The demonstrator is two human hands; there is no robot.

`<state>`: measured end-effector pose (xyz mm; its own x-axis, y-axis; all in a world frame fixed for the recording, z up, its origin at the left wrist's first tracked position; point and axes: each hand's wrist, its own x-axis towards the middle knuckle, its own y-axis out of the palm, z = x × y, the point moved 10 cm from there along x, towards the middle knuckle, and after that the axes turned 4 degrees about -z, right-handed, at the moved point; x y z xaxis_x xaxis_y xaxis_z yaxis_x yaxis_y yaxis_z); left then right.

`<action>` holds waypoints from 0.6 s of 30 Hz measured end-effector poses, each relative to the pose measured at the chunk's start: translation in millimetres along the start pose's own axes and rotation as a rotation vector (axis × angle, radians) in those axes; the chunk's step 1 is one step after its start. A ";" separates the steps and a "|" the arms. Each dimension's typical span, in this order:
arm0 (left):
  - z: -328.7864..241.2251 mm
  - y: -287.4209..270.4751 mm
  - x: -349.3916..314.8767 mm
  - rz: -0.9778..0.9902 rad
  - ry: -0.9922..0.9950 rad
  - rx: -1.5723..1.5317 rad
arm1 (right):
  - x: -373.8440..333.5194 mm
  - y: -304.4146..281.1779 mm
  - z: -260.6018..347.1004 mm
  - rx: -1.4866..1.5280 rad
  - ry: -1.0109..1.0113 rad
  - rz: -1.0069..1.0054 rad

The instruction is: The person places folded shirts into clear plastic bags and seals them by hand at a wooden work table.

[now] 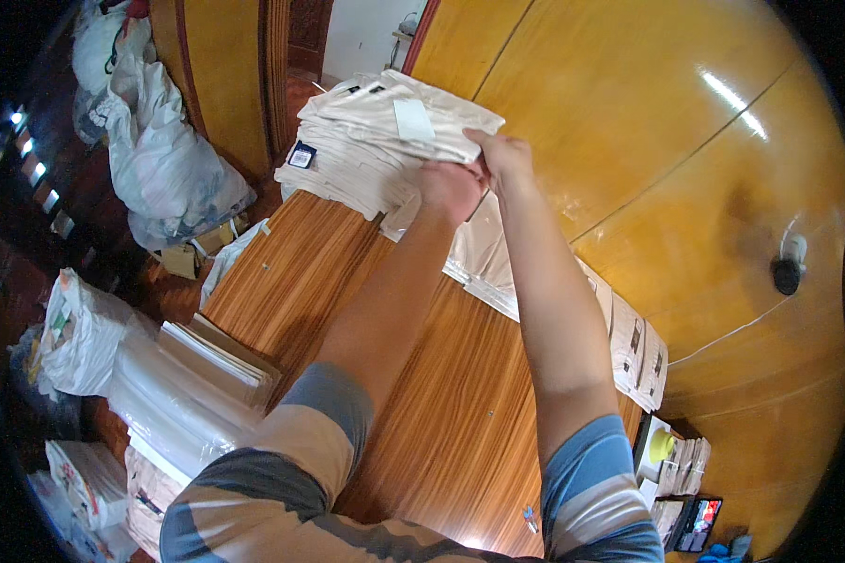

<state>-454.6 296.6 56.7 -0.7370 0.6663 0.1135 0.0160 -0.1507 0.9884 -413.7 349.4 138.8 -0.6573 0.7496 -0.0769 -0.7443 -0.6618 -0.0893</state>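
A tall stack of folded cream garments stands at the far end of the wooden table. A pale rectangular card lies on the top garment, and a dark label hangs from the stack's side. My right hand grips the near right corner of the top folded garment, thumb on top. Close beside it, my left hand is closed at the same garment's near edge, its fingertips hidden under the cloth. Below my hands, garments in clear plastic bags lie along the table's right side.
The striped-grain table runs beneath my forearms, against a yellow wooden wall. More packed garments line its right edge. At left are clear plastic sleeves, cardboard sheets and a large stuffed white sack. A small fan-like device hangs on the wall.
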 end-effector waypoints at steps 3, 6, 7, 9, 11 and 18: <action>-14.7 17.2 -30.1 -0.060 0.178 -0.029 | -30.8 -61.6 -22.5 0.008 -0.081 -0.122; -38.0 -8.6 -69.5 -0.225 0.275 0.028 | -111.3 -104.4 -28.2 -0.111 -0.118 -0.215; -33.3 -21.1 -85.0 -0.180 0.267 0.031 | -134.9 -125.5 -42.2 -0.122 -0.097 -0.207; -39.3 -48.9 -120.5 0.240 0.130 -0.116 | -180.8 -151.3 -72.7 -0.058 -0.119 -0.175; 8.3 -63.6 -198.8 0.190 0.076 -0.081 | -234.9 -211.7 -128.3 -0.105 -0.117 -0.240; 20.4 -140.2 -489.4 -0.151 -0.170 0.083 | -472.0 -255.1 -297.1 0.015 0.338 -0.107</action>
<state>-82.4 6.5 -135.3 -0.6114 0.7909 -0.0275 -0.0246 0.0157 0.9996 121.5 164.8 -97.2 -0.5016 0.7710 -0.3925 -0.8099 -0.5779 -0.1002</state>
